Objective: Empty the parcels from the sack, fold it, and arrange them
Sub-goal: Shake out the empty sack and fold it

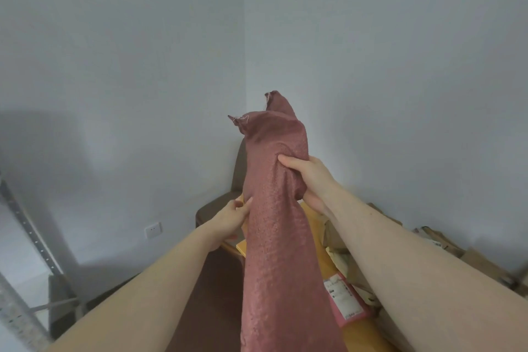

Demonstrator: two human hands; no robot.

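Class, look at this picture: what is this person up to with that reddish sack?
A person holds a reddish woven sack upright in the air. The right hand grips the bunched fabric high up, and the left hand pinches its edge lower down. Several parcels already lie on the yellow table beneath, so the sack looks emptied or nearly so, and is not yet folded.

yellow wooden table carries pink parcel with white label, beige wrapped parcels behind it, brown cardboard parcels toward right wall.
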